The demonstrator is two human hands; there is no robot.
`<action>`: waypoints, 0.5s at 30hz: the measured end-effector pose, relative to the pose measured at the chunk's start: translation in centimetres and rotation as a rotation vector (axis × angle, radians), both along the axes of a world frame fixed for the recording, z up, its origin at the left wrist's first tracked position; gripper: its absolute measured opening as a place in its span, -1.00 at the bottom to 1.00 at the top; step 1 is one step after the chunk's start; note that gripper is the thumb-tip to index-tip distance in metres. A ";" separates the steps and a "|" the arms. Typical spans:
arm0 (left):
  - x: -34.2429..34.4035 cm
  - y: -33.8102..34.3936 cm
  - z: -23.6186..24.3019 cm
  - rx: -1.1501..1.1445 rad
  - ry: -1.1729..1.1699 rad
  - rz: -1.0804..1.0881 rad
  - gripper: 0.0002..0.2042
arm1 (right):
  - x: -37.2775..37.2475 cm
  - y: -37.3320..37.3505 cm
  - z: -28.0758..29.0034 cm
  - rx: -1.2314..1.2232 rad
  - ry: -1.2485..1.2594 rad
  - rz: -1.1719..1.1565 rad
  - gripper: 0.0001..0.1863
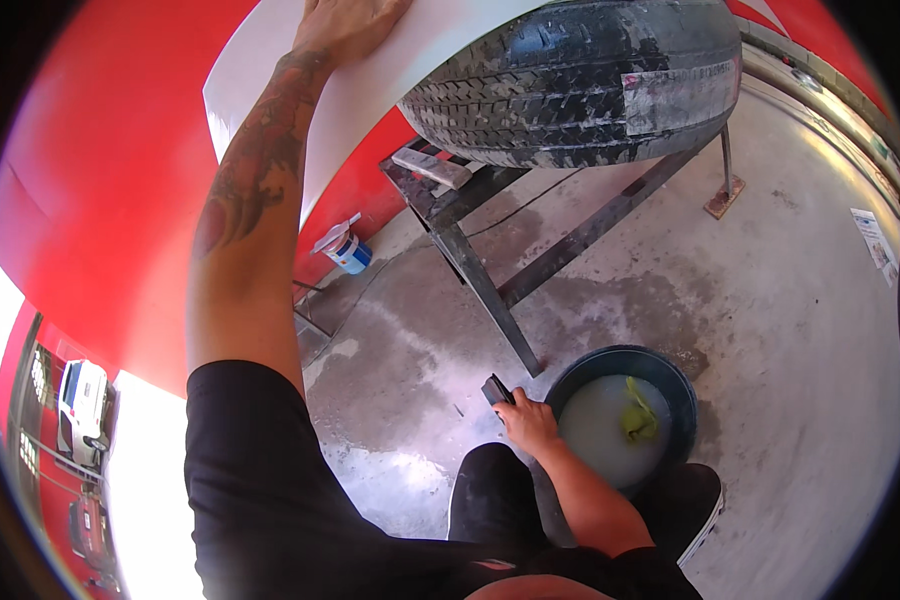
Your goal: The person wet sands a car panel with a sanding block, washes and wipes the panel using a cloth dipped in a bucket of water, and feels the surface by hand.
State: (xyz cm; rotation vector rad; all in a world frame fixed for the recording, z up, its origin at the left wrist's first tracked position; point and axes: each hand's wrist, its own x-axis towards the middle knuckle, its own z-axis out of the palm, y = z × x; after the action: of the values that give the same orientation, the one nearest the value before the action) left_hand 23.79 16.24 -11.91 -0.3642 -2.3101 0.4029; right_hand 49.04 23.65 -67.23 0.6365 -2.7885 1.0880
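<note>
My left hand (pixel 355 25) lies flat on a curved white panel (pixel 365 95) at the top of the view, its fingers partly cut off by the upper edge. Low down, in front of my knees, my right hand (pixel 530 422) is closed around a small dark sanding block (pixel 496 391). That hand is just left of a dark round bucket (pixel 682 392) of cloudy water (pixel 595 425). A yellow-green cloth (pixel 639 414) sits in the water, partly above the surface.
Beyond the bucket, a dirty tyre (pixel 560 90) rests on a dark metal stand (pixel 490 290), near a flat bar (pixel 432 168). A small blue-and-white tub (pixel 348 252) stands by the red wall. Wet patches mark the concrete floor (pixel 780 330). Parked cars (pixel 83 410) show at far left.
</note>
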 end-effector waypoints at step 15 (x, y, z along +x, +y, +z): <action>8.9 -10.4 -10.0 -0.218 0.107 -0.245 -0.17 | 0.5 0.1 0.9 0.045 0.005 -0.004 -0.67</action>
State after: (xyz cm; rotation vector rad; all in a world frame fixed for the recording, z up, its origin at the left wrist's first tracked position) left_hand 32.68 5.88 -21.89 -0.7073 -2.0909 0.5389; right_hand 49.52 23.73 -66.33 0.6366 -2.8162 1.0251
